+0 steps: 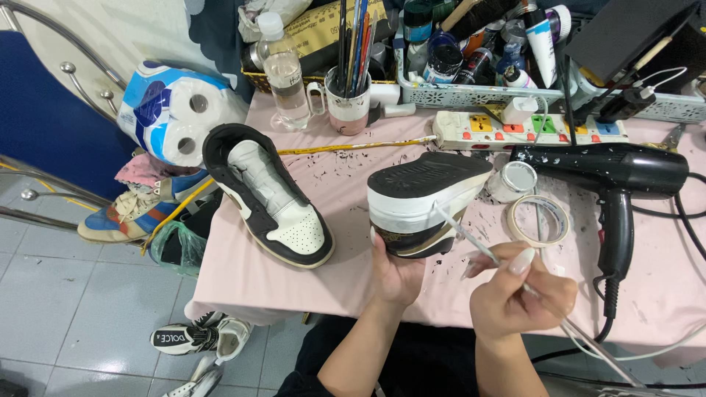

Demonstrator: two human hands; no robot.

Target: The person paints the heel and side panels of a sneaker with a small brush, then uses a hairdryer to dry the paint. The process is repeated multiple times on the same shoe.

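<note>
Head view: the left hand [397, 273] grips a sneaker [423, 202] from below, its ribbed black sole up and its white rubber sidewall facing the person; the right hand [518, 294] pinches a thin white brush [471, 239], tip touching that sidewall; beyond the right hand lies a tape ring [539, 220] on the pink, paint-flecked tabletop [346, 184].

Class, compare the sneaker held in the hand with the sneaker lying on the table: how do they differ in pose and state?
The held sneaker is gripped by the left hand, turned so its dark sole faces up; the sneaker on the table rests sole down, untouched. The held sneaker has pale tape around its side and meets the thin brush in the right hand; the sneaker on the table shows its open collar and perforated white toe. Both are black and white.
</note>
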